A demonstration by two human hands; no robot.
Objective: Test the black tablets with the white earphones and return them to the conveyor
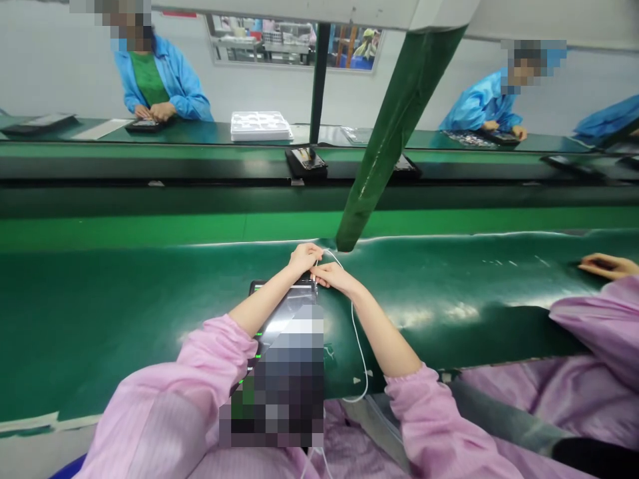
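Tablet [288, 307]: dark slab with a glossy screen throwing back ceiling light and a thin lit strip along its far edge. It lies flat on the green mat [124, 319] straight ahead of me, partly under my left forearm. A white cable [356, 332] arcs from the far edge back toward my lap. My left hand [305, 256] is curled shut around the cable at that edge. My right hand [333, 274] touches the left, fingers drawn together; I cannot tell whether they grip anything.
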